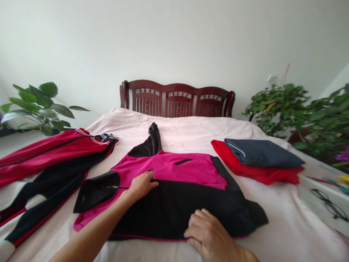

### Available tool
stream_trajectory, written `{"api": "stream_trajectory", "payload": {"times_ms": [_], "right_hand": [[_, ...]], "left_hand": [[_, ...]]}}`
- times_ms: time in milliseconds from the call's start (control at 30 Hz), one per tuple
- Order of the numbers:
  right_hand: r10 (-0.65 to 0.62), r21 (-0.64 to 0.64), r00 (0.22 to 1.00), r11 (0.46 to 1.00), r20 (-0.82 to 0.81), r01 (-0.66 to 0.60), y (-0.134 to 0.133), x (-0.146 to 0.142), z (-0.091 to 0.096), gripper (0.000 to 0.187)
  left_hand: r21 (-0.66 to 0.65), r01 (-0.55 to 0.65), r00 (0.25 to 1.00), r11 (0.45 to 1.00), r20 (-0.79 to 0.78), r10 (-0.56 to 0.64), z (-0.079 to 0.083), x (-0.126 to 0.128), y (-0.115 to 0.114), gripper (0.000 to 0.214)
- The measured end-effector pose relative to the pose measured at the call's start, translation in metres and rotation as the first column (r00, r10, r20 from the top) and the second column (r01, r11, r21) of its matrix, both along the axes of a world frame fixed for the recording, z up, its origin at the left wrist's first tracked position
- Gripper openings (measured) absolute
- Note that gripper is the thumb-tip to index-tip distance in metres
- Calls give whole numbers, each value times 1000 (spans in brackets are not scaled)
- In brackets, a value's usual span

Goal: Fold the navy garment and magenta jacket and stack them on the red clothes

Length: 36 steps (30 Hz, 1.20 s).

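A magenta and black zip jacket (174,203) lies on the bed in front of me, its near side folded inward so that a black part covers the middle. One black sleeve points away from me toward the headboard, and the black collar gapes at the left. My left hand (141,185) rests on the jacket's chest with its fingers closed at the edge of the folded black part. Down at the jacket's near edge, my right hand (208,234) has its fingers curled on the black cloth, thumb below. The fingertips of both hands are partly hidden.
Red and black striped clothes (54,160) lie at the left. To the right is a folded stack, a dark blue-grey garment (261,153) over a red one (253,173). Glasses (329,204) lie at the far right. A wooden headboard (178,89) and leafy plants (278,105) stand behind.
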State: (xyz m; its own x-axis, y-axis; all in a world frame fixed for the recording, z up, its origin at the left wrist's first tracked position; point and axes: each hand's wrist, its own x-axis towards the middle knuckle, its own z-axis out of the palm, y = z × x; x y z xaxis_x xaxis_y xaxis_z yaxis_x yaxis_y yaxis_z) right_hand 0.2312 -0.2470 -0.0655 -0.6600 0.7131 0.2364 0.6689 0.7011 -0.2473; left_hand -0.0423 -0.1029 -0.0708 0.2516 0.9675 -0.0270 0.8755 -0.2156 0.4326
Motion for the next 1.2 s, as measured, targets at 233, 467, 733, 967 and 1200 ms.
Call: {"api": "stream_trajectory", "payload": {"times_ms": [233,467,733,967,1200], "right_hand": [[-654,346,735,657,-179,669,22,117,-8,39],[-874,51,485,483,-30,874,29,168,-22,45],[-835,92,541,534,-98,841,64,172,-3,39],[-765,297,644,611,-17,734,80,167,-11,51],[-421,406,906,836,41,370,80,69,-24,48]], "left_hand": [[426,202,966,882,-233,-109,-8,9,-49,31],[419,276,949,865,-260,-176,-39,8,-67,37],[394,230,962,890,-228,-148,-41,-5,-73,55],[384,202,968,901,-221,-123,-42,-3,-73,56],[286,244,967,926,-137,-213,-28,-7,-74,60]]}}
